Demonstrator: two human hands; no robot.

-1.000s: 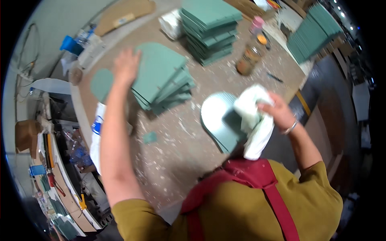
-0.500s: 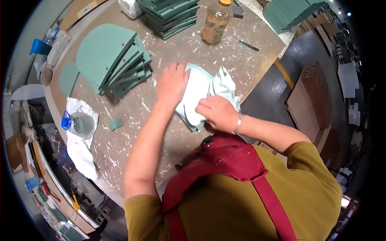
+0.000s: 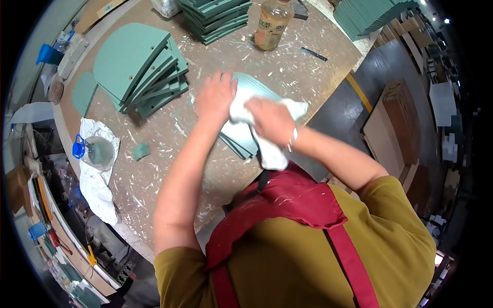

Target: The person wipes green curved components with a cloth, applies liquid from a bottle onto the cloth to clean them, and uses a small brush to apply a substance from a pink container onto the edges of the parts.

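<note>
A small stack of pale green panels [image 3: 239, 134] lies near the table's front edge, its top face shiny under the light. My left hand [image 3: 215, 97] rests flat on the stack's left side, fingers stretched out and pointing away from me. Bunched under my right hand [image 3: 273, 121] is a white cloth [image 3: 273, 155], pressed onto the top panel. One end of the cloth hangs toward my red apron [image 3: 287, 192], and another sticks out to the right. The fingertips of my right hand are blurred and partly hidden in the cloth.
Stacked green panels [image 3: 131, 56] stand at the left, with another stack [image 3: 215, 23] behind. A drink bottle [image 3: 272, 25] and a dark flat strip [image 3: 314, 54] lie beyond my hands. At left are a clear jug [image 3: 98, 153] on white cloth and a green scrap [image 3: 140, 151].
My right hand has moved slightly up with the cloth, uncovering the panel's near part. The cloth's loose end has swung toward me. My left hand stays on the stack.
</note>
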